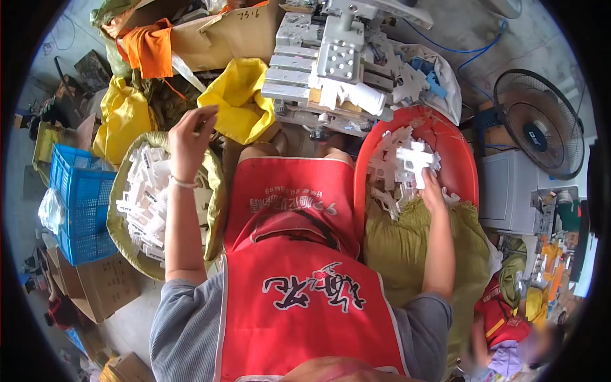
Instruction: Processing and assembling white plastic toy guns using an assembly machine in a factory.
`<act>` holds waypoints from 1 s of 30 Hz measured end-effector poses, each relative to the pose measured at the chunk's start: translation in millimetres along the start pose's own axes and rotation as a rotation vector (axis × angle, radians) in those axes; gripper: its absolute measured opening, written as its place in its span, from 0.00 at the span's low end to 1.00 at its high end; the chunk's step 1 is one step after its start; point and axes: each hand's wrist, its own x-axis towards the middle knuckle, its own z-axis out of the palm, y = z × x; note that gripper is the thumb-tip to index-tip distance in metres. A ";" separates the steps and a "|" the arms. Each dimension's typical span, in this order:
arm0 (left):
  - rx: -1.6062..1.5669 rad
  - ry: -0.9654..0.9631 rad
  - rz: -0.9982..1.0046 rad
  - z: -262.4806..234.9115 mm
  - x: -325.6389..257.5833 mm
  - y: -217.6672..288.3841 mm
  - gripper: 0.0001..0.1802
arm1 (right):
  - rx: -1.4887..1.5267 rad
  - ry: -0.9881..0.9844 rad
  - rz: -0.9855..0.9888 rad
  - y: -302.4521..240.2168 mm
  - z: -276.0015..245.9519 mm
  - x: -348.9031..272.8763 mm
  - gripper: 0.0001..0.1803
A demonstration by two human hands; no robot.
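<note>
My right hand [433, 192] grips a white plastic part [415, 156] with a blocky body and a stub pointing down, a bit like a toy pistol. It is held over a red tub [468, 172] with more white plastic pieces [384, 172] heaped inside. My left hand [191, 137] is raised above a green woven sack [116, 239], its fingers loosely bent and apart, with nothing seen in them. Similar flat white pieces [145, 213] fill that sack.
Ahead stands a machine with a slatted metal bed [293, 75] and a white fixture [340, 54]. A yellow sack [245, 95] lies beside it. At right are a black fan [538, 127] and a green woven sack [407, 248]; at left, a blue crate [79, 216]. Another person [503, 325] sits at lower right.
</note>
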 end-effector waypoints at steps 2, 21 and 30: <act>-0.031 -0.034 0.220 20.5 23.3 19.9 0.09 | 0.012 0.008 -0.050 -17.2 -0.9 -11.4 0.18; -0.209 -0.193 0.414 70.4 80.4 59.4 0.18 | -0.006 -0.060 -0.748 -151.2 132.0 -42.8 0.22; -0.347 -0.055 -0.140 -11.6 -1.9 -40.7 0.13 | -0.975 -0.080 -1.248 -195.2 221.9 -34.3 0.27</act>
